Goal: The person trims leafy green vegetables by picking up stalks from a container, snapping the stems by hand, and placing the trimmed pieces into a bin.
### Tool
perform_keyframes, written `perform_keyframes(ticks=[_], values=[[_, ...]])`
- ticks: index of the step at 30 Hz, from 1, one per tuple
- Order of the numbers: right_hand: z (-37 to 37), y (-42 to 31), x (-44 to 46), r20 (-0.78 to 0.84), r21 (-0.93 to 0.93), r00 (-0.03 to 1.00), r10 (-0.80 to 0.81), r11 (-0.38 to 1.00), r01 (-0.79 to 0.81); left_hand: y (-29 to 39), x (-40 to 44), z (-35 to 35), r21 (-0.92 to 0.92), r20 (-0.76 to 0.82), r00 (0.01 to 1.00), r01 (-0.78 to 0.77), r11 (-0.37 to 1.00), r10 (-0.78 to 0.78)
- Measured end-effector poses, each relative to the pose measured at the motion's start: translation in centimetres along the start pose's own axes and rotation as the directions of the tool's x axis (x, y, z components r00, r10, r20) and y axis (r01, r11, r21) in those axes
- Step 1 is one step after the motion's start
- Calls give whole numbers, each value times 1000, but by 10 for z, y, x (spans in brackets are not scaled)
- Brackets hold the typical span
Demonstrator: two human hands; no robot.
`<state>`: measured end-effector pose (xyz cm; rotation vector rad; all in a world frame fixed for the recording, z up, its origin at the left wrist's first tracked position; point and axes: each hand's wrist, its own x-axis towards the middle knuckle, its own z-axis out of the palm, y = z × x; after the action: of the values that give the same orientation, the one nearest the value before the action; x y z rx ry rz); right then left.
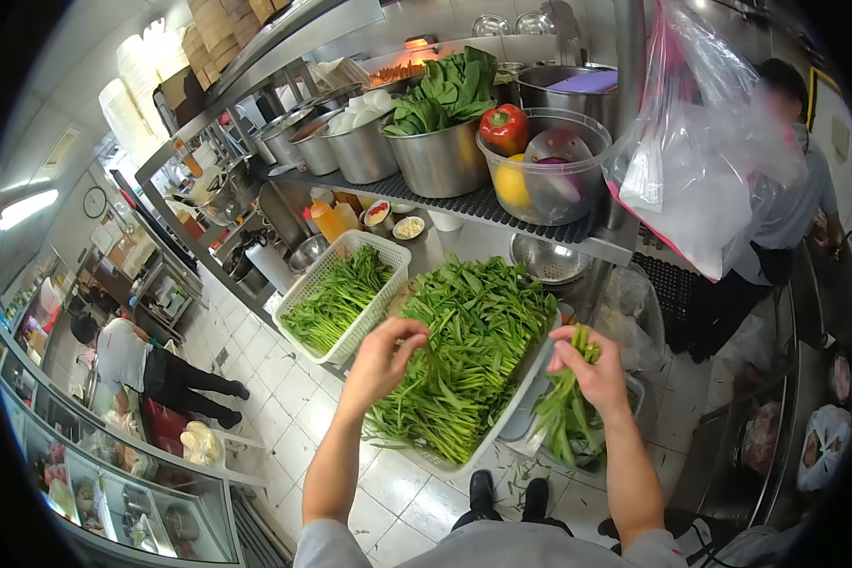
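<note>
My right hand (592, 369) is closed around a bunch of water spinach (566, 412), its leaves hanging down and the stem ends poking out above the fingers. Fingers pinched together, my left hand (385, 360) hovers over the left side of a big heap of water spinach (473, 331); whether a thin stem is between its fingertips is hard to make out. The heap fills a large pale tray (483, 445) in front of me. Left of it, a white perforated basket (399, 254) holds more cut greens (341, 298).
Above the tray, a shelf (577, 230) carries metal pots (440, 161) and a clear tub (544, 210) of peppers. A plastic bag (691, 180) hangs at right. Co-workers stand at left (128, 355) and right (776, 218). Below my right hand is a container (634, 402).
</note>
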<state>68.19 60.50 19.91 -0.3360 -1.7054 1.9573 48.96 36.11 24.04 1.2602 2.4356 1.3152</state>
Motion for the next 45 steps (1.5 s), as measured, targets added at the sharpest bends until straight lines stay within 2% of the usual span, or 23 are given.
perform_keyframes(ticks=[2, 5, 7, 8, 9, 11, 14, 17, 22, 25, 26, 29, 31, 32, 33, 34, 35, 36, 38, 41, 42, 44, 45], values=[[16, -8, 6, 71, 13, 997, -24, 1000, 23, 8, 6, -15, -109, -11, 995, 99, 989, -100], [48, -17, 23, 157, -212, 988, -2, 977, 36, 35, 15, -20, -139, 17, 998, -56, 989, 58], [76, -29, 34, 213, -268, 963, -166, 938, 221, 52, 18, -15, -149, 82, 993, -76, 986, 89], [85, -22, 42, 258, -217, 943, -211, 938, 269, 56, 20, -9, -162, 90, 989, -98, 982, 114], [86, -24, 46, 281, -388, 949, -141, 888, 247, 59, 21, -7, -176, 95, 986, -121, 977, 139], [88, -26, 51, 274, -227, 961, 38, 974, 26, 51, 21, -7, -221, 75, 993, -70, 973, 89], [73, -18, 57, 272, 11, 959, 85, 996, -91, 31, 18, -14, -326, 28, 999, -21, 945, 32], [58, -8, 60, 292, 156, 946, 140, 969, -191, 20, 15, -21, -368, -19, 1000, -19, 930, 13], [54, -7, 58, 301, 163, 951, 73, 978, -127, 27, 19, -19, -374, -18, 1000, -21, 927, 15], [69, -14, 51, 258, 52, 966, 7, 998, -21, 53, 26, 2, -196, -23, 987, -159, 968, 157], [73, -18, 48, 283, -25, 959, 20, 1000, -13, 61, 27, 11, -209, -38, 985, -172, 963, 168], [68, -10, 44, 130, -56, 991, -35, 998, 42, 69, 27, 23, -227, -103, 981, -182, 957, 163], [52, -14, 37, 11, 24, 1000, -10, 1000, 10, 60, 22, 20, -283, -127, 984, -159, 946, 127], [40, -10, 37, 10, 110, 999, -41, 993, 40, 45, 17, 17, -254, -101, 992, -96, 962, 73], [28, -7, 36, 5, 196, 997, -73, 978, 71, 32, 11, 14, -150, 8, 996, -83, 985, 85], [18, -11, 33, -7, 198, 998, -56, 979, 56, 20, 4, 11, -44, 116, 989, -82, 996, 87], [8, -16, 29, -21, 200, 999, -40, 979, 44, 9, -2, 13, 62, 223, 972, -95, 994, 79], [-7, -7, 31, -7, 172, 997, -73, 982, 74, -7, -10, 24, 152, 257, 962, -138, 979, 95], [-13, -4, 27, -95, 220, 994, -52, 973, 72, -33, -26, 46, 321, 324, 938, -230, 919, 121], [-17, 2, 24, -191, 217, 980, -62, 971, 103, -48, -30, 46, 245, 275, 958, -150, 958, 80], [-19, 3, 22, -208, 182, 976, -71, 977, 110, -52, -28, 40, 180, 174, 979, -135, 974, 104], [-23, 2, 21, -204, 75, 974, -99, 990, 116, -37, -20, 16, 25, 78, 994, 69, 997, -71], [-17, 0, 21, -173, 91, 976, -134, 984, 151, -28, -16, 4, -61, 34, 986, 165, 984, -163]])
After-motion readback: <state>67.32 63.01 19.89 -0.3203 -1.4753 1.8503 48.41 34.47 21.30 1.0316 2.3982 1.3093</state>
